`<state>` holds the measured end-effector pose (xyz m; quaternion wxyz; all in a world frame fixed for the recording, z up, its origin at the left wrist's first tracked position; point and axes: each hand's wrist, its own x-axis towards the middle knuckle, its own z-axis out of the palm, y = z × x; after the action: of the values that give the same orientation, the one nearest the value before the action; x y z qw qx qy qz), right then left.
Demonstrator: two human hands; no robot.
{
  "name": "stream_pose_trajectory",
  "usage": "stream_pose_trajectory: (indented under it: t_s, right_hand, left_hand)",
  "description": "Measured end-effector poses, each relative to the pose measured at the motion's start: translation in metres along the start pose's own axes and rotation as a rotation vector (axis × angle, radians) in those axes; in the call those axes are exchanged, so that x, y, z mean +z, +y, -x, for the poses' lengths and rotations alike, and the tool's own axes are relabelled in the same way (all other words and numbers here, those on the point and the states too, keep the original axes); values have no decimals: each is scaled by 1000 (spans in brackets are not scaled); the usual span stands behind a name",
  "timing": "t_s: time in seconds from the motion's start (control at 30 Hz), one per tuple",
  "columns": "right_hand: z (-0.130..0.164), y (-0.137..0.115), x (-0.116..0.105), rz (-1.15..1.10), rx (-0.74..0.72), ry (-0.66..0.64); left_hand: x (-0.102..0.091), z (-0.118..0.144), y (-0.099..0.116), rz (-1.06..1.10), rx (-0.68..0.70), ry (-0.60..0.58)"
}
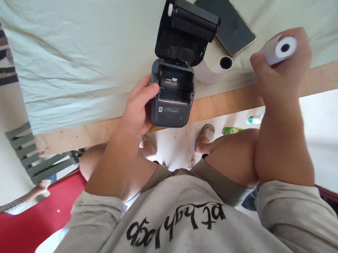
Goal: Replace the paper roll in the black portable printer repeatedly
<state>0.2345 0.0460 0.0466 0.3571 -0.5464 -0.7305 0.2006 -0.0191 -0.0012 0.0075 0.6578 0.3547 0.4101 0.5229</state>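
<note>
Pale cloth-covered table (pixel 76 50), dark small printer (pixel 171 99) at its edge with lid open, left hand (pixel 137 109) gripping the printer's side, right hand (pixel 279 72) closed around a white paper roll (pixel 280 49), second roll (pixel 216 68) lying behind the printer, phone (pixel 231 23) beyond

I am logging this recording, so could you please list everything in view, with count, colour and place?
Printer: one, dark grey, lid open, compartment empty, at the table's near edge.
Held paper roll: one, white, in the right hand.
Second paper roll: one, white, lying on the cloth behind the printer.
Phone: one, black, flat on the cloth beyond the printer.
Cloth: one, pale green, covering the table.
Table: one, bare wooden edge.
Bottle: one, green, on the floor.
Left hand: one, gripping the printer's side.
Right hand: one, raised over the table.
</note>
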Motion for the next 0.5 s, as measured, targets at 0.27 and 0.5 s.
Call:
stream_pose_trajectory:
  t_s: [0.27, 0.5]
  right_hand:
    - [7, 43, -1, 131, -81, 160]
    - [16, 16, 11, 65, -372, 281]
  left_hand:
    - [0, 0, 0, 27, 14, -14]
    - [0, 0, 0, 14, -19, -2]
